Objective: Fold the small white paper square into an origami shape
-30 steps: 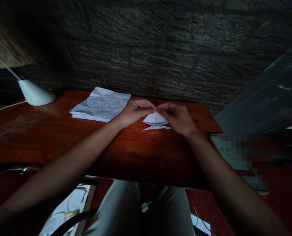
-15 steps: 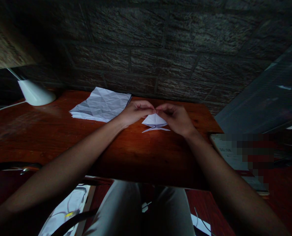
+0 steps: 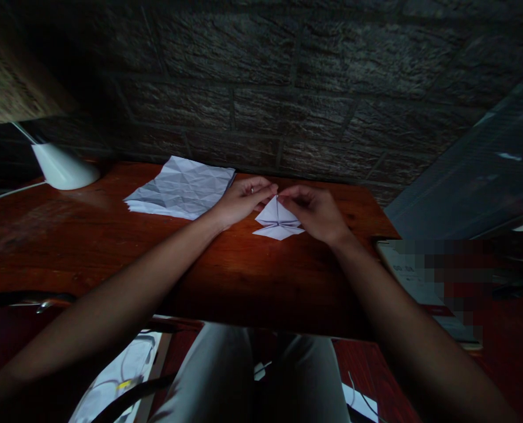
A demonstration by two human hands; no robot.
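Note:
A small white folded paper (image 3: pixel 278 212), creased down its middle, stands or lies on the wooden table between my hands. Its upper part forms a triangle, and a wide lower flap spreads out toward me. At the top tip, my right hand (image 3: pixel 314 208) pinches the paper between thumb and fingers. My left hand (image 3: pixel 246 200), a ring on one finger, is closed with its fingertips at the same tip; its lower fingers curl behind the paper. Left of my left hand lies a stack of creased white sheets (image 3: pixel 182 187).
The wooden table (image 3: pixel 252 282) ends at a dark block wall (image 3: pixel 261 106). A lamp with a white base (image 3: pixel 65 167) stands at the left. Past the right edge is a pale panel, partly pixelated (image 3: pixel 406 264). My knees are under the table's front edge.
The folded paper's lower flap has opened out flatter and wider toward me, and its upper triangle shows more. My left fingertips have shifted slightly up and left.

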